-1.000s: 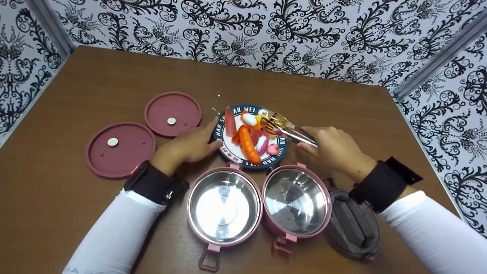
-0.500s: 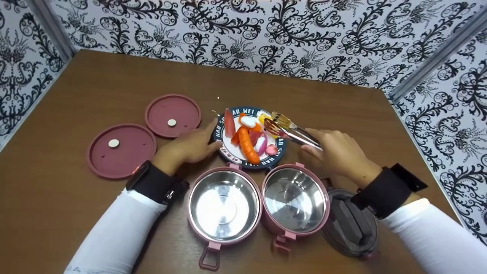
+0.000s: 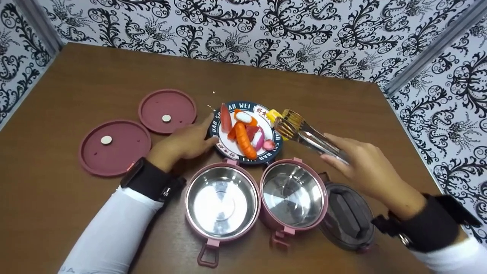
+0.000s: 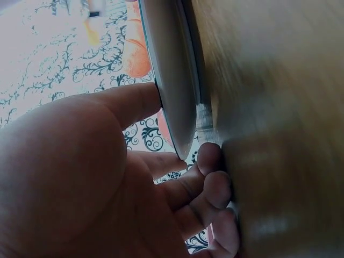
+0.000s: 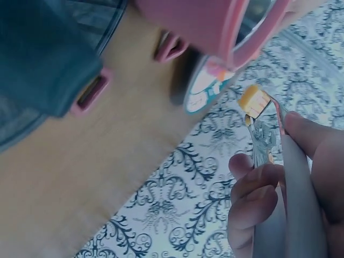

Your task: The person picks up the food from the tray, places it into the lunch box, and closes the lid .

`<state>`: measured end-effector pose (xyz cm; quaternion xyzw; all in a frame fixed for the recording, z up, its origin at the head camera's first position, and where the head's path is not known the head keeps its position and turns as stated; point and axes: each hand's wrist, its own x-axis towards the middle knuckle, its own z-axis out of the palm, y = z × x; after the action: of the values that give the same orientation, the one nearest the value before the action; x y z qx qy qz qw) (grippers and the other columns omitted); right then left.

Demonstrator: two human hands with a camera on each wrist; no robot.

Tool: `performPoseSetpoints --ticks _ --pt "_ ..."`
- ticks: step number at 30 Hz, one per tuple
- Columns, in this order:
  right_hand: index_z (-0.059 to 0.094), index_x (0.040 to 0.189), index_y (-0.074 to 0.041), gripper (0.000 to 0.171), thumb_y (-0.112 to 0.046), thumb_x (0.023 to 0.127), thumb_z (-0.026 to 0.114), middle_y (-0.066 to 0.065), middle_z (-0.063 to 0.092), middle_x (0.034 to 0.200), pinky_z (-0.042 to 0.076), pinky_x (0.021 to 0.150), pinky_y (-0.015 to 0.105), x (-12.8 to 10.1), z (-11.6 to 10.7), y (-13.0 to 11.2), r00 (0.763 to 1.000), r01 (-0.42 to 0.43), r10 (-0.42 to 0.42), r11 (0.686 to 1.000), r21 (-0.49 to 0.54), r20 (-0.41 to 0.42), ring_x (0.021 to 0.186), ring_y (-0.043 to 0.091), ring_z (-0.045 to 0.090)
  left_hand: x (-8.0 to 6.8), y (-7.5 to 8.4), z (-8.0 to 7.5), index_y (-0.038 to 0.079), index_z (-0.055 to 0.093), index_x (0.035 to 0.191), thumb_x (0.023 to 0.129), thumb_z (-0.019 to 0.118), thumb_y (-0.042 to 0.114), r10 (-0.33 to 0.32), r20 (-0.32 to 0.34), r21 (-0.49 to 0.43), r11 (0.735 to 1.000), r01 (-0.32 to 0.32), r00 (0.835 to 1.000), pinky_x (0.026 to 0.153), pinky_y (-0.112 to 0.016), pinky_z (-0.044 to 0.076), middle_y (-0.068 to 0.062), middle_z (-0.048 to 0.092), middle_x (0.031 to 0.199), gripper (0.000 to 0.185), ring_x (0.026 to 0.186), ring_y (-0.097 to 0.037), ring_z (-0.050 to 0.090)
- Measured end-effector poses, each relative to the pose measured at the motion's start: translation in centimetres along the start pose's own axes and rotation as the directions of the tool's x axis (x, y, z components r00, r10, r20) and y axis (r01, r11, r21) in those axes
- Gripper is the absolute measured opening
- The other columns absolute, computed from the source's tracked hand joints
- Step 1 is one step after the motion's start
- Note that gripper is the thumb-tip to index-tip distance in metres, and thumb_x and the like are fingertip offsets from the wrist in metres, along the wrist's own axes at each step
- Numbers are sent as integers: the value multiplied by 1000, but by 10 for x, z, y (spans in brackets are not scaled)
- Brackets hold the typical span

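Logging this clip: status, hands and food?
Left hand steadies plate. Right hand grips tongs pinching yellow piece. Both steel bowls empty, path unobstructed.

plate rim (image 3: pixel 222 110): read "AU WEI" at the top, partial "HAO S" at left
red characters on plate: unreadable

Head view looks down on the table; both close wrist views share the plate (image 3: pixel 222 146) (image 4: pixel 174 80) (image 5: pixel 201 91).
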<state>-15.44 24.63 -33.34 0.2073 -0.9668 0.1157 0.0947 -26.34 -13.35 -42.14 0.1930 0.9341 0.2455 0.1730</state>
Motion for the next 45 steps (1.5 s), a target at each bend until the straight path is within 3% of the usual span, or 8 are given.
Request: performPoseSetpoints --ticks 5,9,12,16,18,24,30,45 --pt "58 139 -8 54 -21 89 75 13 75 107 56 59 29 -27 -2 -13 1000 2 -1 999 36 -17 68 14 66 -2 -2 5 14 0 162 102 46 47 -9 23 -1 1000 9 1000 118 -54 32 -17 30 163 83 144 -40 39" --pt "59 141 -16 60 -17 85 80 9 74 117 58 75 39 -46 -5 -20 997 33 -32 999 12 -67 88 23 74 -1 -2 4 13 1 162 102 47 46 -3 12 -4 1000 3 1000 118 -52 32 -19 31 162 83 144 -39 40" --pt "59 141 -23 67 -16 79 84 5 72 123 53 91 28 -56 -9 -21 993 59 -61 998 -18 -97 103 27 72 0 -1 1 12 1 162 102 47 46 7 -5 -8 1000 -7 1000 119 -52 31 -19 31 161 83 145 -39 38" --pt "62 139 -25 69 -15 75 87 2 73 123 41 97 5 -66 -14 -18 991 105 -106 994 -18 -76 101 26 73 0 -3 -3 13 -1 162 102 46 47 -15 -10 5 1000 15 1000 119 -52 31 -19 32 161 83 144 -40 39" --pt "63 138 -25 70 -16 73 87 0 73 122 40 96 3 -71 -17 -14 990 128 -130 991 -23 -59 98 26 73 0 -3 -4 13 -1 162 102 46 47 -20 -18 8 1000 21 1000 119 -52 32 -19 32 161 83 144 -40 39" --pt "66 134 -26 68 -20 70 89 -1 76 112 55 76 22 -86 -21 -3 991 132 -134 989 -69 -20 85 23 74 3 -1 -4 14 -1 162 102 45 48 -10 -19 0 1000 10 1000 119 -53 31 -19 30 162 83 144 -41 38" --pt "67 133 -25 61 -27 75 86 1 77 105 57 65 43 -93 -14 1 995 90 -86 991 -101 46 80 25 74 2 0 -2 14 -2 162 103 45 47 -27 11 11 1000 26 1000 118 -54 32 -19 31 162 83 143 -42 40" --pt "67 132 -23 62 -29 73 87 -1 76 98 52 54 37 -91 -11 5 994 107 -104 985 -136 29 67 21 69 1 0 -2 12 1 162 102 46 48 -16 1 29 999 16 1000 117 -53 34 -18 32 161 83 142 -40 42"
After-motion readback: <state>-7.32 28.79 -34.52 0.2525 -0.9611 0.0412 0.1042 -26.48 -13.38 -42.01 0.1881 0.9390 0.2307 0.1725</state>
